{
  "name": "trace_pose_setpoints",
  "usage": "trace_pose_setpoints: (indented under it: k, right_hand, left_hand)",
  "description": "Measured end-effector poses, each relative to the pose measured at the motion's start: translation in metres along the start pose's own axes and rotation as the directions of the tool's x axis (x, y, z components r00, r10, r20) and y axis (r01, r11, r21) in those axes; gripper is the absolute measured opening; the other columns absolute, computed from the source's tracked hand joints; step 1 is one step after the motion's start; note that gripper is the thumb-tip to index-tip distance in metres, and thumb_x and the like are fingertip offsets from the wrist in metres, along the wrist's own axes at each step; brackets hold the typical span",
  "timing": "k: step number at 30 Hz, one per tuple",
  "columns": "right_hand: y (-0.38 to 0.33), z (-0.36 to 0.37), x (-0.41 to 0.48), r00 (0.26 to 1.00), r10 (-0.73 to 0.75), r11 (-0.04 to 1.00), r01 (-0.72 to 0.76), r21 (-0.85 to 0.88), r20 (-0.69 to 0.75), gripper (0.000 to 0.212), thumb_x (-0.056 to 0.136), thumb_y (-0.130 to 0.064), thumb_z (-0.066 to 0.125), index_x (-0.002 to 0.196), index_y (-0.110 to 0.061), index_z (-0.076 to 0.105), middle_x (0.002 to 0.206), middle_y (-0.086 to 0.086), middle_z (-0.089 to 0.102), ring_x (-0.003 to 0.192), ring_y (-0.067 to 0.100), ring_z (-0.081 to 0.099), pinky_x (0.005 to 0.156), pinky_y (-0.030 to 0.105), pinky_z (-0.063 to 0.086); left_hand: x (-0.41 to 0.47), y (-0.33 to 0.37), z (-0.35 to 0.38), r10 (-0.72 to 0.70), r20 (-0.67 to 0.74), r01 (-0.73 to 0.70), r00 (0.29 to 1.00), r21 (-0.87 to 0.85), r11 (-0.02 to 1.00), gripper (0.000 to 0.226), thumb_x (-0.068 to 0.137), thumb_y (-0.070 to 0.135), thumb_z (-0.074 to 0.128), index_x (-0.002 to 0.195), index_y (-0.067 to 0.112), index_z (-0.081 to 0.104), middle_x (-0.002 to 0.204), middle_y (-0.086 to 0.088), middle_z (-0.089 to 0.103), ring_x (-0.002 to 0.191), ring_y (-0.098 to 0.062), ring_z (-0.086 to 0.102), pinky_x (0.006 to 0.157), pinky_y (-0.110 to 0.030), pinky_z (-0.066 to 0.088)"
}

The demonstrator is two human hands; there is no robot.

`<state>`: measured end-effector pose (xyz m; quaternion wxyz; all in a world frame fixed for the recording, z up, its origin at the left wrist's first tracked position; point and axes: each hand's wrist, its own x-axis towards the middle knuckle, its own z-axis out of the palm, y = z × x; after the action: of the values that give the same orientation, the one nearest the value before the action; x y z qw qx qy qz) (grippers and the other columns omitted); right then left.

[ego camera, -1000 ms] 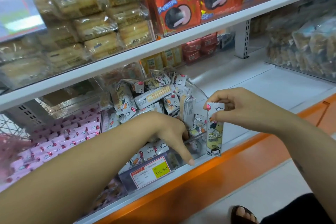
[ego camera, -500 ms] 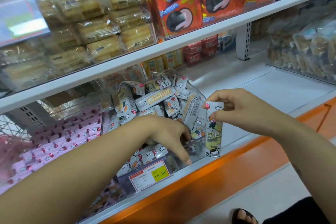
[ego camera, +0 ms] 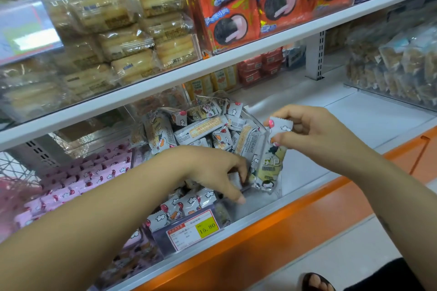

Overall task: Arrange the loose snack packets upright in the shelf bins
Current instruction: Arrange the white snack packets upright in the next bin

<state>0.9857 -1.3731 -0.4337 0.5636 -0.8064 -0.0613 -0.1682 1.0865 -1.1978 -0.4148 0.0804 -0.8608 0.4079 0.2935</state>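
Observation:
A clear plastic bin (ego camera: 260, 198) on the lower shelf holds a jumbled heap of white cartoon-printed snack packets (ego camera: 201, 130). My right hand (ego camera: 314, 132) pinches the top of one such packet (ego camera: 272, 163), which hangs upright at the bin's right front corner. My left hand (ego camera: 217, 172) reaches into the front of the bin, fingers curled down among the packets there; whether it grips one is hidden. A red and yellow price tag (ego camera: 192, 229) reading 15.80 sits on the bin's front.
Pink packets (ego camera: 78, 179) fill the bin to the left. Bare white shelf (ego camera: 354, 123) lies to the right, with a bin of brown snacks (ego camera: 397, 68) beyond. The upper shelf carries biscuit packs (ego camera: 123, 38) and orange boxes (ego camera: 248, 7). An orange ledge (ego camera: 272, 236) fronts the shelf.
My right hand has brought the hanging packet slightly left, against the bin's corner. My left hand's fingers have curled deeper into the front packets.

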Motion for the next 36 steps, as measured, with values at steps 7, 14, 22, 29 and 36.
trace_pose_setpoints:
  k: [7, 14, 22, 29, 36]
  right_hand:
    - [0.0, 0.005, 0.001, 0.996, -0.065, 0.997, 0.063, -0.039, -0.058, 0.02, 0.084, -0.007, 0.064, 0.089, -0.026, 0.065, 0.068, -0.015, 0.065, 0.055, 0.006, 0.054, 0.057, 0.018, 0.044]
    - [0.013, 0.019, 0.004, 0.998, -0.003, 0.975, 0.017, -0.222, 0.06, 0.02, 0.088, -0.028, 0.062, 0.104, -0.039, 0.059, 0.079, -0.007, 0.063, 0.062, 0.01, 0.061, 0.059, 0.014, 0.045]
    - [0.015, 0.022, 0.006, 0.999, 0.011, 0.932, 0.005, -0.363, 0.043, 0.029, 0.091, -0.03, 0.059, 0.12, -0.033, 0.057, 0.075, -0.009, 0.057, 0.068, 0.004, 0.056, 0.059, 0.01, 0.04]
    - [0.017, 0.017, 0.007, 0.999, 0.037, 0.969, -0.04, -0.244, -0.015, 0.024, 0.091, -0.027, 0.059, 0.112, -0.038, 0.057, 0.068, 0.003, 0.061, 0.064, 0.013, 0.062, 0.068, 0.027, 0.053]
    - [0.016, 0.013, 0.011, 0.991, 0.09, 0.996, -0.091, -0.001, -0.1, 0.017, 0.092, -0.014, 0.057, 0.107, -0.023, 0.059, 0.081, 0.001, 0.067, 0.063, 0.006, 0.064, 0.065, 0.021, 0.054]
  left_hand:
    - [-0.025, -0.011, -0.003, 0.041, -0.098, -0.029, 0.994, 0.121, 0.992, 0.035, 0.092, 0.041, 0.058, 0.125, 0.03, 0.054, 0.081, 0.024, 0.049, 0.07, 0.011, 0.049, 0.059, -0.009, 0.033]
    - [-0.043, -0.03, 0.003, 0.016, -0.374, -0.012, 0.927, 0.013, 1.0, 0.019, 0.089, 0.034, 0.062, 0.108, 0.03, 0.061, 0.07, 0.013, 0.056, 0.055, 0.002, 0.05, 0.05, -0.017, 0.035]
    - [-0.044, -0.037, 0.022, -0.131, -0.681, -0.089, 0.72, -0.279, 0.956, 0.012, 0.096, 0.026, 0.051, 0.097, 0.027, 0.062, 0.05, 0.008, 0.049, 0.04, -0.003, 0.038, 0.041, -0.015, 0.027]
    - [-0.043, -0.036, 0.029, -0.277, -0.777, -0.245, 0.565, -0.479, 0.843, 0.016, 0.089, 0.041, 0.056, 0.083, 0.028, 0.063, 0.051, 0.009, 0.043, 0.045, -0.01, 0.033, 0.046, -0.02, 0.027]
    - [-0.043, -0.035, 0.031, -0.412, -0.661, -0.508, 0.627, -0.748, 0.426, 0.036, 0.052, 0.043, 0.08, 0.082, 0.026, 0.068, 0.113, -0.017, 0.064, 0.098, -0.019, 0.067, 0.069, -0.025, 0.057]
